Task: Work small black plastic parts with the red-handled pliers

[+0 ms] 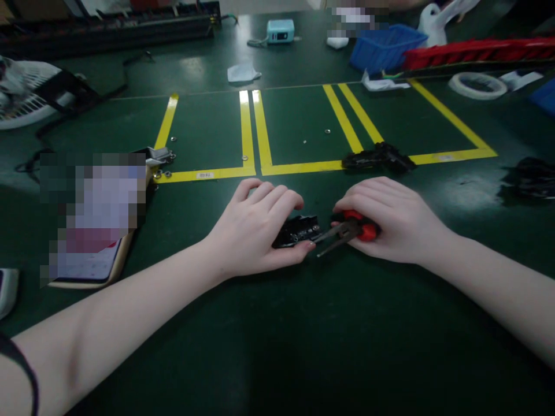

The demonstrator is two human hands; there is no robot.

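Near the middle of the green table, my left hand (264, 228) grips a small black plastic part (299, 230) between thumb and fingers. My palm hides some of that part. My right hand (390, 219) is wrapped round red-handled long-nose pliers (347, 231). Their jaws are apart and point left, with one tip close to the part's right end; whether it touches, I cannot tell. Just beyond my right hand, more black plastic parts (379, 158) lie across the yellow tape.
Yellow tape (303, 168) marks out areas on the table, with a few small metal nuts (327, 132) about. A phone (99, 231) leans at left. Farther off are a blue bin (385, 47), a tape roll (477, 85), a light-blue box (280, 32) and a white basket (32, 110).
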